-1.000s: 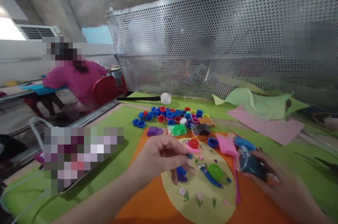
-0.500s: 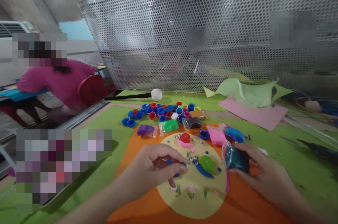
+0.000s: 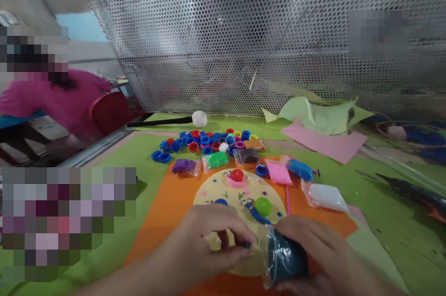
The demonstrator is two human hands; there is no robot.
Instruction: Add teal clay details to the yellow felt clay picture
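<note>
My right hand (image 3: 324,254) is closed round a clear plastic packet of dark teal clay (image 3: 287,256). Between the thumb and forefinger of my left hand (image 3: 223,235) is a tiny dark teal bit of clay (image 3: 247,245). Both hands are over the near part of a cream paper disc (image 3: 205,187) on orange paper (image 3: 156,210). On the disc are a blue clay snail with a green bottle-cap shell (image 3: 262,206) and a pink one with a red cap shell (image 3: 237,175). Another blue cap (image 3: 221,202) is partly hidden behind my left hand.
Behind the disc lie packets of purple clay (image 3: 184,166), green clay (image 3: 216,160), pink clay (image 3: 278,172) and white clay (image 3: 327,195). Loose bottle caps (image 3: 205,140) are heaped beyond. Scissors (image 3: 411,191) lie at right. A perforated metal panel (image 3: 226,40) stands behind; a person in pink (image 3: 66,105) sits at left.
My right hand has brought the teal clay packet left and nearer to me, uncovering the white packet. My left hand has moved slightly nearer me, still pinching the bit. The view has shifted.
</note>
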